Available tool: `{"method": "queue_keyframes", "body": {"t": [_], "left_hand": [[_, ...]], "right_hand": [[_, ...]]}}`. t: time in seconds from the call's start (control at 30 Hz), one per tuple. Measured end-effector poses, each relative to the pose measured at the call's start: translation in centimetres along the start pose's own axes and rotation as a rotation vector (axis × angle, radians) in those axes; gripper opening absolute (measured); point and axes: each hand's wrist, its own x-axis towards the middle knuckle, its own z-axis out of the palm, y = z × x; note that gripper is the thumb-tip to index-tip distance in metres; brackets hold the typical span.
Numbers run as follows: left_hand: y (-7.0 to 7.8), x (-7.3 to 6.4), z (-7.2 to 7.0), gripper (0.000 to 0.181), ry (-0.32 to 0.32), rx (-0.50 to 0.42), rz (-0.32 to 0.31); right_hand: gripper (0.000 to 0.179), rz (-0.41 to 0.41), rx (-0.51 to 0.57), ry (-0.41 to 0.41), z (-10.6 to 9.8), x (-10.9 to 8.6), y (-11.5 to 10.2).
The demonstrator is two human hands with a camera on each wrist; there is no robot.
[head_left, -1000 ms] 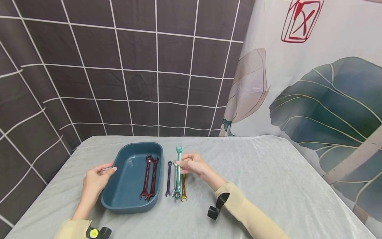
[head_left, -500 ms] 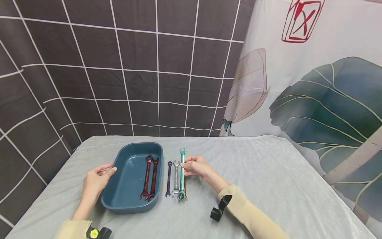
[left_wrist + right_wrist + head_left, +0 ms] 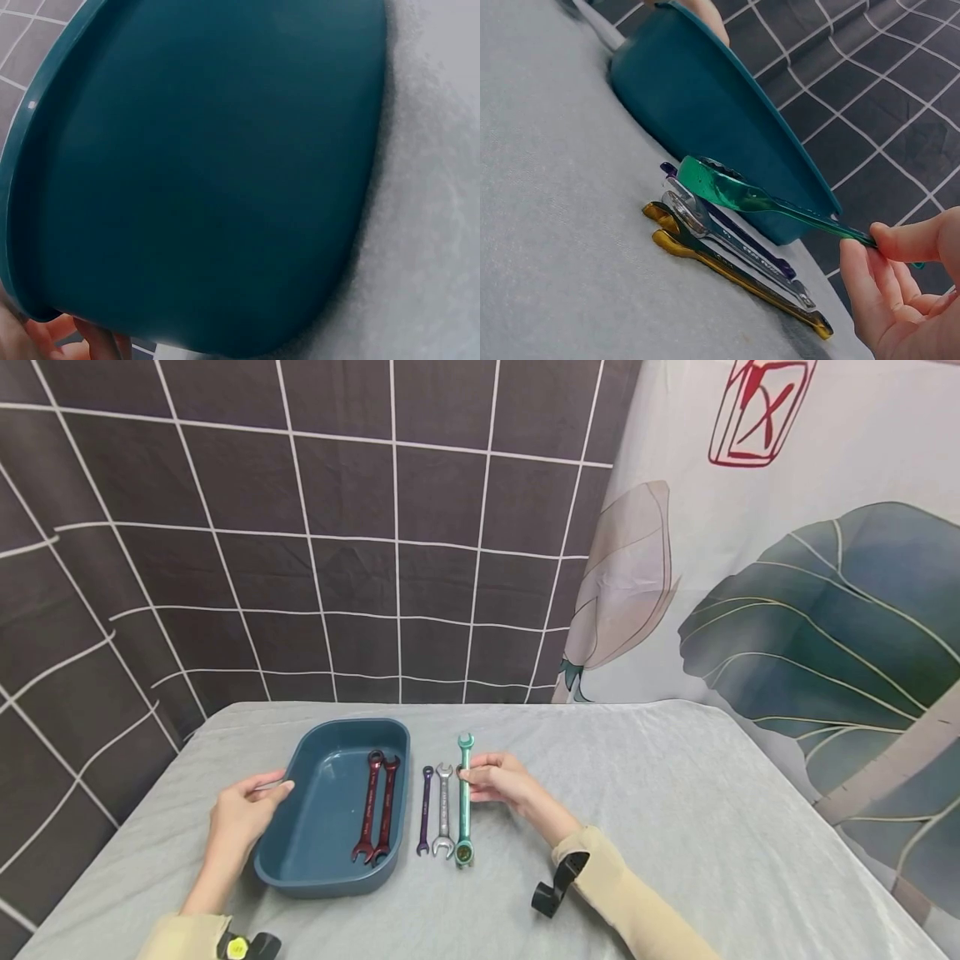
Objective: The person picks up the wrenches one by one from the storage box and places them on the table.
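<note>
My left hand [image 3: 243, 810] grips the left rim of a blue plastic tub [image 3: 318, 856], thumb over the edge. Two dark red wrenches, one with a ring end [image 3: 369, 806] and another [image 3: 386, 806] beside it, lie along the tub's right side. Between thumb and fingers, my right hand [image 3: 504, 782] pinches a green combination wrench [image 3: 465, 814] near its open end. In the right wrist view the green wrench [image 3: 810, 216] is raised above a gold wrench [image 3: 742, 281], which it mostly covers in the head view. A silver wrench [image 3: 444, 810] and a purple wrench [image 3: 425, 810] lie just left of it.
A grey cloth [image 3: 637, 827] covers the table, its back edge meeting a dark gridded curtain [image 3: 435, 577]. To the right hangs a pale curtain [image 3: 645, 652] with a leaf print. A small black camera [image 3: 551, 893] is strapped to my right wrist.
My right hand has carried the green wrench a little to the right, from over the silver wrench to over the gold one. The left hand and tub have stayed put.
</note>
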Motion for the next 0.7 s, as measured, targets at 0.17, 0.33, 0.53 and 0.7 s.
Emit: {"method": "queue_keyframes", "body": {"t": [0.17,0.33,0.53,0.7], "left_hand": [[-0.1,0.0,0.0,0.043,0.000,-0.004,-0.002],[-0.1,0.1,0.1,0.043,0.004,-0.007,-0.008],[0.0,0.0,0.1,0.043,0.010,-0.004,-0.010],[0.1,0.0,0.2,0.043,0.014,-0.006,-0.016]], "right_hand": [[0.021,0.007,0.007,-0.004,-0.2,0.0,0.1],[0.021,0.014,-0.001,-0.006,-0.5,0.1,0.2],[0.021,0.021,0.001,-0.006,-0.8,0.1,0.3],[0.025,0.029,0.003,0.004,-1.1,0.2,0.6]]}}
